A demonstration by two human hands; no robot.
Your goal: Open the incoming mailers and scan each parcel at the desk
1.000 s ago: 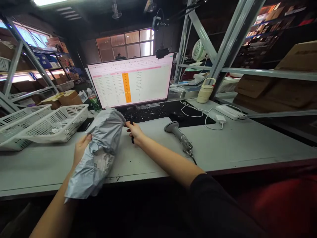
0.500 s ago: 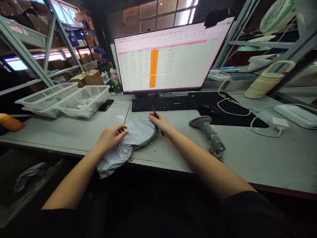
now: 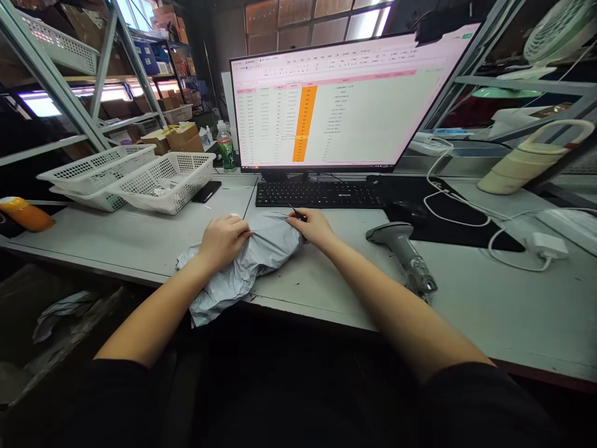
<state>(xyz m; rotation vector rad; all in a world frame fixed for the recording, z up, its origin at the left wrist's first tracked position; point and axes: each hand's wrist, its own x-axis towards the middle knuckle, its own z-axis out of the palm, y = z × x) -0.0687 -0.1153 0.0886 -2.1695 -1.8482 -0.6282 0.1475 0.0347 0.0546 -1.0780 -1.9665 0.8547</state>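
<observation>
A crumpled grey plastic mailing bag (image 3: 273, 244) lies at the desk's front edge, with its lower corner hanging over. My left hand (image 3: 224, 238) is closed on the bag's left part, fingers curled into the plastic. At the bag's upper right corner, my right hand (image 3: 313, 226) is closed around a slim black pointed tool (image 3: 300, 215). The tool's thin tip points up and left, over the bag's top edge; its exact kind is unclear. What the bag contains is hidden.
Behind the bag stand a keyboard (image 3: 317, 195) and a monitor (image 3: 364, 118) showing a spreadsheet. To the right are a barcode scanner (image 3: 402, 246), a mouse (image 3: 407, 210) and white cables. White plastic baskets (image 3: 175, 186), a phone (image 3: 206, 191) and a drink bottle (image 3: 226, 149) stand left.
My left hand has gone from hovering open beside the bag to gripping it. The bag's left part now spreads out behind my left wrist. The camera view has shifted slightly.
</observation>
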